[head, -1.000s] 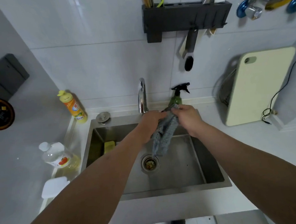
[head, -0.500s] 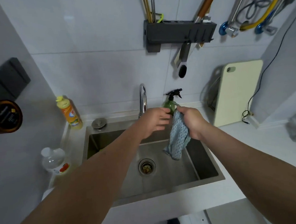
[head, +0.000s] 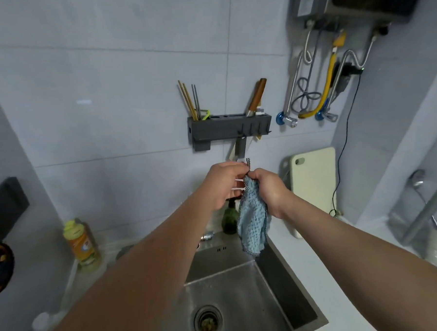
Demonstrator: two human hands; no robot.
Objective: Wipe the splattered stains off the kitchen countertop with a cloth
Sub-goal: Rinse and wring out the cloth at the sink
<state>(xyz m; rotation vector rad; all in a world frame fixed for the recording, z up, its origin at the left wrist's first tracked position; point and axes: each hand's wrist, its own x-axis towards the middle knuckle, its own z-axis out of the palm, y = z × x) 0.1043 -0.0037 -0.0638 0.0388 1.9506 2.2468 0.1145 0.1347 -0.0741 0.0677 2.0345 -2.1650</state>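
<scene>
1. Two hands are raised together above the back of the sink (head: 244,285), both on one blue cloth (head: 253,221).
2. Right hand (head: 269,190): fingers curled round the upper part of the cloth, gripping it; the cloth hangs down from this hand over the sink's rear edge.
3. Left hand (head: 224,185): fingertips pinch the cloth's top corner, just beside the right hand.
4. White countertop (head: 319,274) lies to the right of the sink; stains on it cannot be made out.
5. Green spray bottle (head: 229,220) stands behind the sink, partly hidden by the cloth and the left forearm.
6. Cutting board (head: 314,185) leans on the wall at right; a yellow bottle (head: 81,244) stands at left.
7. Dark utensil rack (head: 229,130) is mounted on the tiled wall above the hands.
</scene>
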